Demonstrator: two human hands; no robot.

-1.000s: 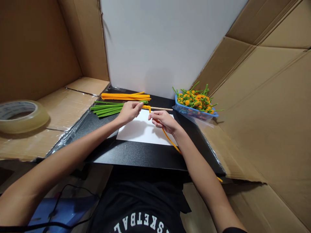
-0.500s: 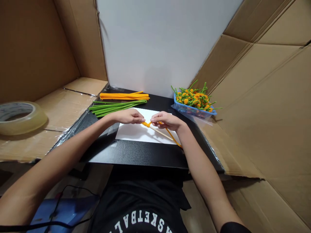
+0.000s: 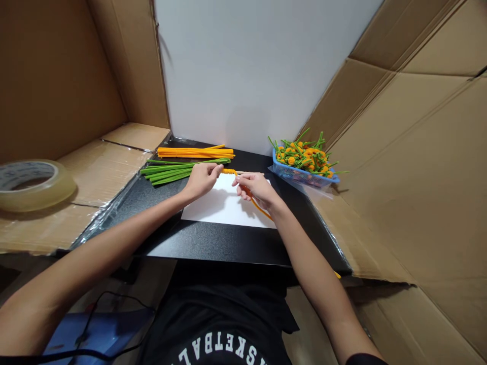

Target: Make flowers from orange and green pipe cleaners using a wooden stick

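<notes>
My left hand [image 3: 203,179] is closed in a pinch on the left end of a thin wooden stick [image 3: 255,174], where an orange pipe cleaner [image 3: 229,171] is coiled round it. The stick points right, nearly level, above a white sheet of paper [image 3: 216,209]. Just right of the coils, my right hand [image 3: 258,188] pinches the free length of the same pipe cleaner, its thumb and index finger together and the other fingers curled. The tail of the pipe cleaner hangs below the right palm and passes behind the wrist.
Orange pipe cleaners [image 3: 194,152] and green pipe cleaners [image 3: 167,172] lie in bundles at the back left. A blue basket [image 3: 300,174] at the back right holds orange and green pieces. Clear tape [image 3: 63,185] sits on cardboard at left. Cardboard walls flank the black table [image 3: 213,242].
Both hands have moved away from me, toward the far edge of the paper. The stick has swung from slanting toward me to nearly level, and the coils now stretch further along it.
</notes>
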